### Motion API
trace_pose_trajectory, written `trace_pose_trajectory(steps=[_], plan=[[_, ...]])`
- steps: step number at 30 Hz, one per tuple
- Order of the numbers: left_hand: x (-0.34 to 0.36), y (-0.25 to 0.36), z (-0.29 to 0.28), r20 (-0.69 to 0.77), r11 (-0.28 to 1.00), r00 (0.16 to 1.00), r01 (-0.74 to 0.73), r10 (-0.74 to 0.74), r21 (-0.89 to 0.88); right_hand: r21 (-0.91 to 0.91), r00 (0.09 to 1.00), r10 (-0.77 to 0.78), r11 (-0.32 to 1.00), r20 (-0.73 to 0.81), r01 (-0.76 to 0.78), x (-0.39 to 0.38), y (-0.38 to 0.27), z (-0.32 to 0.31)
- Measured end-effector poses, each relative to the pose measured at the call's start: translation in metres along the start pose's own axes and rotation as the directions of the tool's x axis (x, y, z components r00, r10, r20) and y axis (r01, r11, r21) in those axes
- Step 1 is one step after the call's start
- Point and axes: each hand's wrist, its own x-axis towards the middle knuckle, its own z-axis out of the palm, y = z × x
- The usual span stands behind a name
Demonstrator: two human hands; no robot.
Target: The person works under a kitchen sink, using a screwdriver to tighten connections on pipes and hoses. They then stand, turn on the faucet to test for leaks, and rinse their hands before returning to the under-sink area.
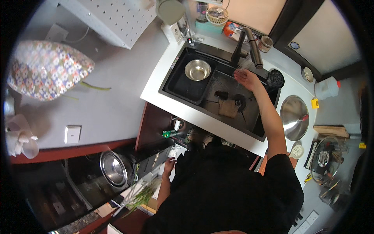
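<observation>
The faucet [255,48] stands at the back of the black sink [230,84], its dark, matte neck bent over into a thick cylindrical head, with thin streaks of water [244,62] showing beside it. Under that spray the right hand [246,79] has its fingers loosely curved, nothing visible in them. A shiny round steel bowl [198,71] sits in the sink's left part. The left hand [169,165] hangs below the white counter [202,120]; whether its fingers hold anything I cannot tell
</observation>
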Motion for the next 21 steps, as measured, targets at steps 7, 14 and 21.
trace_pose_trajectory(steps=[7, 14, 21], plan=[[-0.023, -0.017, 0.021, -0.03, 0.986, 0.996, 0.084, -0.09, -0.143, -0.567, 0.999, -0.029, 0.823, 0.018, 0.034, -0.037, -0.022, -0.016], [-0.018, -0.054, 0.005, -0.032, 0.975, 0.986, 0.157, -0.164, -0.158, -0.904, 0.966, -0.251, 0.394, 0.065, 0.163, -0.11, -0.104, 0.011], [0.009, -0.008, 0.0, 0.056, 0.98, 0.983, 0.179, -0.175, -0.091, -0.946, 0.799, -0.578, 0.137, 0.165, 0.294, -0.149, -0.148, 0.077]])
